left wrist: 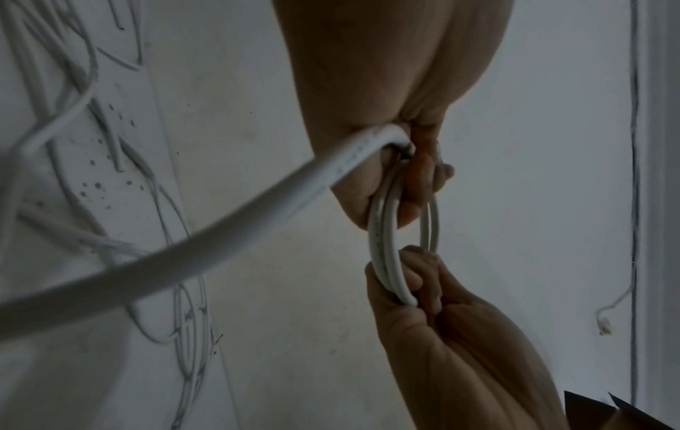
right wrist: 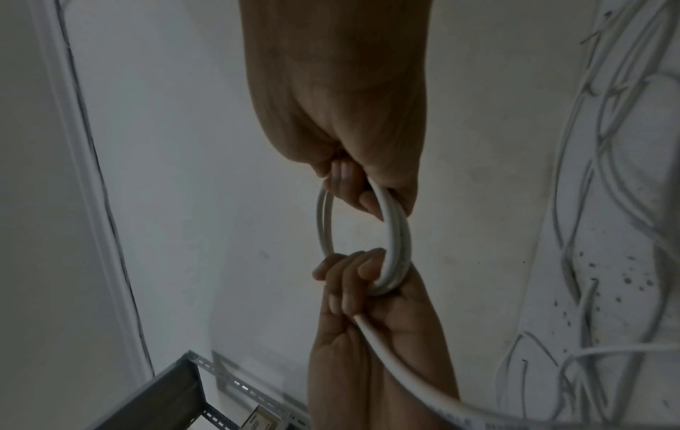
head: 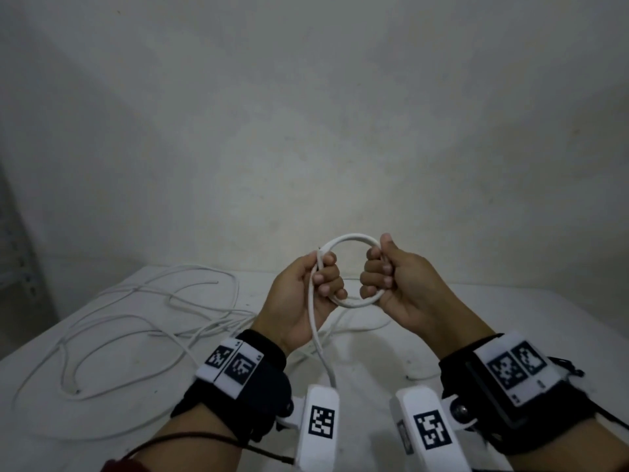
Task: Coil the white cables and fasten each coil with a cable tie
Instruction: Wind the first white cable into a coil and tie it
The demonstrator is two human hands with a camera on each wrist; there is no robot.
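A small coil of white cable (head: 350,238) is held up above the table between both hands. My left hand (head: 315,282) grips the coil's left side, fingers curled round it. My right hand (head: 384,272) grips the right side, thumb on top. The same coil (left wrist: 384,250) shows two turns in the left wrist view, and the coil (right wrist: 395,241) does too in the right wrist view. The cable's free run (head: 318,345) drops from my left palm toward the table. No cable tie is visible.
Several loose white cables (head: 136,318) sprawl over the left and middle of the white table (head: 510,311). A bare wall stands right behind the table. A grey metal rack (right wrist: 173,389) sits low at the left.
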